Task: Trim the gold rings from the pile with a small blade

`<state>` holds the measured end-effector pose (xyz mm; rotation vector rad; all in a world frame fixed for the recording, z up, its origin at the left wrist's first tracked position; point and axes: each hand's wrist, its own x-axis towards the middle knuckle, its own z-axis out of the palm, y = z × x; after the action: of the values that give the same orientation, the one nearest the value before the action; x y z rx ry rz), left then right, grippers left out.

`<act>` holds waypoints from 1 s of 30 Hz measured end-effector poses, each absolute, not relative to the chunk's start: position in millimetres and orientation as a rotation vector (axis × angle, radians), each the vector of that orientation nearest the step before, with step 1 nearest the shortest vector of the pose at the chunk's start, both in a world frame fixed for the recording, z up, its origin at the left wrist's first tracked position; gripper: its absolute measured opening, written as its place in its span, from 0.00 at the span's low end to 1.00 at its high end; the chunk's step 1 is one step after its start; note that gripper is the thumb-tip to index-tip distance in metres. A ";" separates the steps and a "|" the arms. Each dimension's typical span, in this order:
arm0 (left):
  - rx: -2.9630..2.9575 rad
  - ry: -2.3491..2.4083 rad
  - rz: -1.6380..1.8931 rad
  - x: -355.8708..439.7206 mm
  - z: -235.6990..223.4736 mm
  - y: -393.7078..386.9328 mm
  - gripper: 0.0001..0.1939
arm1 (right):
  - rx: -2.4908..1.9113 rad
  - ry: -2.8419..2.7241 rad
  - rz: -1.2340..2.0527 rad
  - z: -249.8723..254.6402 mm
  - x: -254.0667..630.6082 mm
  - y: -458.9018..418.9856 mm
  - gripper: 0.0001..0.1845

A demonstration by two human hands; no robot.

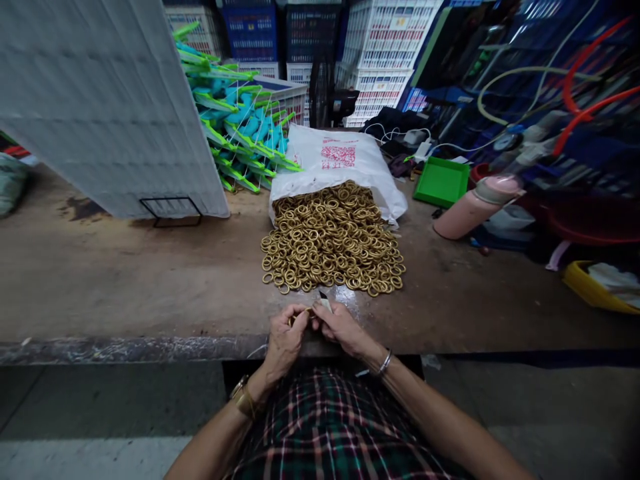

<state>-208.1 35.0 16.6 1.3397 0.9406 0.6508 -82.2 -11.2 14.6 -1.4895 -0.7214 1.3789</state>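
Note:
At the table's front edge my left hand [286,339] is closed on a gold-coloured ring [292,321], partly hidden by the fingers. My right hand [345,329] meets it from the right, its fingers wrapped round a knife [325,302] with a pale handle and a dark blade pointing away from me. The right thumb is close to the ring. Just beyond both hands lies a heap of the same gold rings [330,250], spilling from the mouth of a white woven sack [313,150] with red print.
A tall pale panel [115,107] stands at left on a black wire stand [170,212]. Behind are green and turquoise plastic parts [240,127] and stacked crates [380,40]. At right are a green tray [442,181], a pink bottle [467,212] and a yellow container [595,290].

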 end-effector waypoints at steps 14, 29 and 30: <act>0.917 0.841 0.426 -211.3 17.1 34.2 0.19 | -1.694 -1.113 1.000 20.4 -78.4 -6.5 0.08; 0.849 0.766 0.465 -213.2 15.6 34.1 0.16 | -1.595 -1.078 1.116 20.2 -78.8 -4.5 0.10; 0.847 0.766 0.472 -213.0 15.4 34.1 0.16 | -1.601 -1.077 1.109 20.2 -78.7 -4.1 0.10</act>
<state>-213.0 34.1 15.4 0.8473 0.7660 0.4721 -78.7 -4.1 20.2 -1.6013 -1.0774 1.1093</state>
